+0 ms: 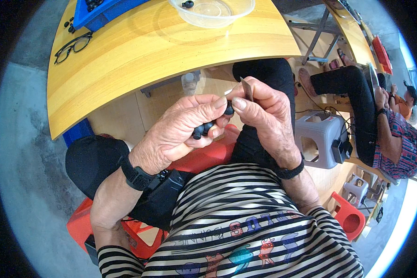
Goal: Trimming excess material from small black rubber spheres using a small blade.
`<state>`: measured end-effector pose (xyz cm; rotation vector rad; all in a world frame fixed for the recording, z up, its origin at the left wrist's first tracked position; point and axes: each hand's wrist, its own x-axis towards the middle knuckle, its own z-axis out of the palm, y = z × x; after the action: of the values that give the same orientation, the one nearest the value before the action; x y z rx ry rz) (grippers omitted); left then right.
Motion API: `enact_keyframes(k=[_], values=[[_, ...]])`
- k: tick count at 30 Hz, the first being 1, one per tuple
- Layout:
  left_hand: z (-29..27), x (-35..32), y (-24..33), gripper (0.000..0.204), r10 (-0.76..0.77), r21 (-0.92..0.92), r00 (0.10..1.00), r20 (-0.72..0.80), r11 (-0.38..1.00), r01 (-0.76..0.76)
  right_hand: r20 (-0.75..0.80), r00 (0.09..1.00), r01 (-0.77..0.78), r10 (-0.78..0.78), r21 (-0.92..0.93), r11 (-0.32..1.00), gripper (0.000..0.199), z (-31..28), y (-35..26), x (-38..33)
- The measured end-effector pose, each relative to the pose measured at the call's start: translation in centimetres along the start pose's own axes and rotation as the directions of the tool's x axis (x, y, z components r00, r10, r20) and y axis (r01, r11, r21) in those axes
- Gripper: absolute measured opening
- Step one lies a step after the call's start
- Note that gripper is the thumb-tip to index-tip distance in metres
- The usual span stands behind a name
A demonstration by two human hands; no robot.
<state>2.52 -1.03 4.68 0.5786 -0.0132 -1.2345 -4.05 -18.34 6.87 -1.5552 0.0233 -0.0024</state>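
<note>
Big yellow table (pixel 171 55) was parked up front, fiddly stuff was being held just this side of it

A blue tray (pixel 111 15) was set at the table's far left, with a clear bowl (pixel 217 20) placed off to its right. The left hand (pixel 178 124) and right hand (pixel 269 111) were held close together, fingers curled in on both. Dark-framed glasses (pixel 73 47) were laid near the tray. A thin blade (pixel 247 89) was pinched between right thumb and fingers; whether its edge was touching anything couldn't be told. Tiniest of all, a black piece (pixel 229 109) was nipped in the left fingertips, right thumb up against it, and a couple more black pieces (pixel 208 125) were tucked in the left fingers.
</note>
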Motion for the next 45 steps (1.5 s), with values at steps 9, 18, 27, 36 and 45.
enact_keyframes(k=[9, 18, 27, 36, 45], values=[[0.2, -0.1, 0.2, 0.022, -0.039, -0.063, 0.999, -0.032, 0.997, 0.037, -0.025, 0.999, 0.034, -0.036, -0.086, 0.996, 0.018, -0.3, 0.2, 0.1], [0.2, -0.2, 0.8, 0.021, -0.014, 0.013, 1.000, 0.003, 1.000, 0.014, -0.010, 0.990, 0.134, -0.139, -0.202, 0.970, 0.022, -1.2, -0.1, -0.5], [0.3, 0.0, 0.8, 0.018, 0.016, 0.030, 0.999, 0.033, 0.999, -0.017, 0.062, 0.944, 0.297, -0.325, -0.586, 0.754, 0.038, -1.0, -0.6, -2.3], [0.3, 0.1, 0.6, 0.018, 0.025, 0.064, 1.000, -0.013, 0.998, -0.024, 0.114, 0.900, 0.384, -0.421, -0.667, 0.639, 0.019, -0.7, -0.8, -1.7], [0.4, 0.0, 0.6, 0.017, 0.023, 0.065, 1.000, -0.007, 0.998, -0.022, 0.106, 0.878, 0.406, -0.466, -0.683, 0.608, 0.014, -0.6, -0.5, -1.5]])
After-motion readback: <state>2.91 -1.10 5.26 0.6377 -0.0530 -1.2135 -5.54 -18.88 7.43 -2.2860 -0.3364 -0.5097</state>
